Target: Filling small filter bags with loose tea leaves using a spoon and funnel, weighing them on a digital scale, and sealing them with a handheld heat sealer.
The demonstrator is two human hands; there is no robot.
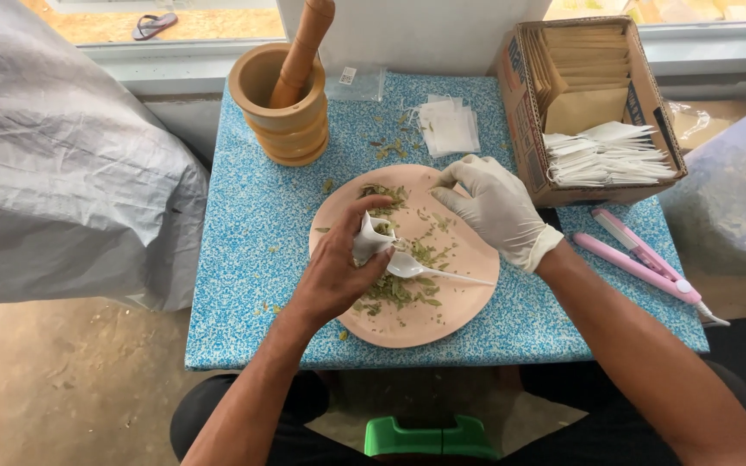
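A white plastic spoon lies on a round pink plate near the front edge of the blue speckled table. Its long axis runs almost sideways across the plate, with the bowl pointing left toward the left hand and the thin handle reaching out to the right. Dried green leaves are scattered under and around it.

The bare left hand is closed around a small white paper pouch, pinching it upright with the mouth facing up, just above the spoon's bowl. The right hand, in a white glove, is loosely curled over the far right part of the plate, fingertips pressed together and touching the plate's surface; whether it pinches any leaves cannot be told.

A wooden mortar and pestle stands at the back left corner, and a cardboard box of paper bags at the back right.
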